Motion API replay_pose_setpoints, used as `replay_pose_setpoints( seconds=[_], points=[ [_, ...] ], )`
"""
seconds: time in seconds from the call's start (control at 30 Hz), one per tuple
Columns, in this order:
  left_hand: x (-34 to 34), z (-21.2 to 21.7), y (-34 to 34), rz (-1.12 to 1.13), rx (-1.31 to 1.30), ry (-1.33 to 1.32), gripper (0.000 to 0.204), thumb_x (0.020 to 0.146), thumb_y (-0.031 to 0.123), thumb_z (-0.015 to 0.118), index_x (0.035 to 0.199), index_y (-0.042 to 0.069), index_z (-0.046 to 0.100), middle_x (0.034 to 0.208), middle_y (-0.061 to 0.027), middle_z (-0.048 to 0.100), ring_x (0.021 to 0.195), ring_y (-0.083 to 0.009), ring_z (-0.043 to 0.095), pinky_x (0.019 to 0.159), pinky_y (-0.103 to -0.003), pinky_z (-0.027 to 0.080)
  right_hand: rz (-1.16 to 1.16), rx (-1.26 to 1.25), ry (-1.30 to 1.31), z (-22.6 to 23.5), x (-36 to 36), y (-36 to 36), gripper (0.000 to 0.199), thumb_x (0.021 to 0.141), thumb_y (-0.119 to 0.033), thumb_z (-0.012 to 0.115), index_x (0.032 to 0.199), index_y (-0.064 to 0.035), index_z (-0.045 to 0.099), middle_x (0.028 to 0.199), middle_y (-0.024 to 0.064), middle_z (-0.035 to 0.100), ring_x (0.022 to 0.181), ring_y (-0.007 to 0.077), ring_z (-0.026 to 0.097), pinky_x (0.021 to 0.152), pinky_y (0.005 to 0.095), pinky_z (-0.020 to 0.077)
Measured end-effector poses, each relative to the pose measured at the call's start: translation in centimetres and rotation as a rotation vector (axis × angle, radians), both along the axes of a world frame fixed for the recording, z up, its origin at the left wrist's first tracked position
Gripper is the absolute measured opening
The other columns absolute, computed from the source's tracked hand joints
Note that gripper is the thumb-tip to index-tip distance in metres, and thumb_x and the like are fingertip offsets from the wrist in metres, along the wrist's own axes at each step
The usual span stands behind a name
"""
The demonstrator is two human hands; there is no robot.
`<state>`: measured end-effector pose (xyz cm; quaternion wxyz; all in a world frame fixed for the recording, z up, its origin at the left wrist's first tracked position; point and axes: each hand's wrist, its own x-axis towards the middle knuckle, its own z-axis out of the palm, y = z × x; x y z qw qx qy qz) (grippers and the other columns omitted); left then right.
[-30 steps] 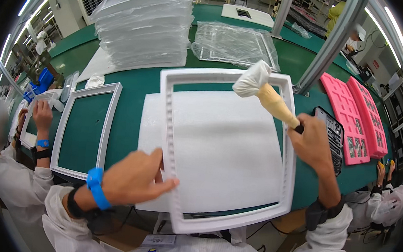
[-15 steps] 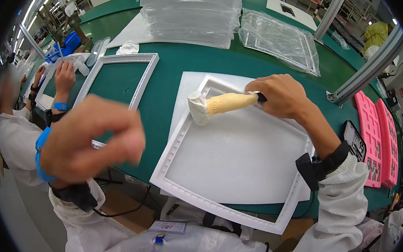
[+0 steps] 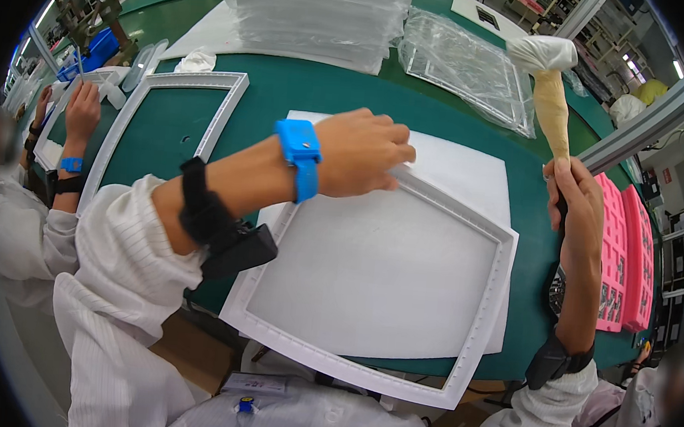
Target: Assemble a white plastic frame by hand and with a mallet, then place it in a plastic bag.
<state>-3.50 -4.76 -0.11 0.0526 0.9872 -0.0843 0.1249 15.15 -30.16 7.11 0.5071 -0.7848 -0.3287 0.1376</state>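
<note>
A white rectangular frame (image 3: 490,293) lies on a white foam sheet (image 3: 470,169), its near edge reaching past the table edge toward me. My left hand (image 3: 367,153) is at the far rail with fingers curled down over it, hiding the far left corner. Raised at the right, my right hand (image 3: 580,204) grips the dark lower end of a mallet (image 3: 553,110). The mallet's handle is wrapped in yellowish material, and white cloth covers its head. It stands nearly upright, well apart from the frame.
Another white frame (image 3: 226,108) lies to the left, near a co-worker's hand (image 3: 83,109). A tall stack of clear-wrapped sheets (image 3: 309,18) and a plastic-wrapped frame (image 3: 469,75) are at the back. Pink foam trays (image 3: 635,269) and a metal post (image 3: 646,129) stand right.
My right hand has lifted the mallet from over the frame, up and to the right. My left hand has moved from the left to the frame's far rail.
</note>
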Motion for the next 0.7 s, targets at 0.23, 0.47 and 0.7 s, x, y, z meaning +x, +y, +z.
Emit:
replay_pose_setpoints(
  seconds=[0.23,0.47,0.7],
  points=[
    [3.8,-3.4,-0.7,-0.046,-0.251,0.056,0.021,0.092,0.017,0.069,0.108,0.004,0.067,0.100,-0.0115,0.067,0.094,-0.0312,0.063,0.083,-0.040,0.051,0.071,0.192,0.155,-2.4,0.1,-3.0,0.029,0.106,-0.033,0.053,0.104,-0.0038,0.055,0.074,0.0007,0.053,0.049,0.0043,0.044,0.046,0.0186,0.0323],
    [4.7,-2.6,-0.4,0.045,-0.323,0.006,0.019,0.093,0.016,0.067,0.103,0.000,0.071,0.097,-0.0153,0.068,0.092,-0.0337,0.063,0.080,-0.042,0.051,0.113,-0.032,0.161,-1.7,0.2,-4.2,0.016,0.105,-0.021,0.056,0.104,-0.0052,0.055,0.070,-0.0040,0.049,0.055,0.0022,0.042,0.049,0.0180,0.0305],
    [4.1,-4.1,-1.0,-0.012,-0.470,-0.057,0.029,0.091,0.006,0.065,0.119,0.004,0.070,0.110,-0.0139,0.067,0.094,-0.0302,0.064,0.084,-0.038,0.053,0.038,-0.079,-0.093,-5.3,0.9,-3.2,0.017,0.101,-0.019,0.060,0.100,-0.0021,0.057,0.069,-0.0045,0.047,0.062,0.0029,0.040,0.056,0.0213,0.0329]
  ],
)
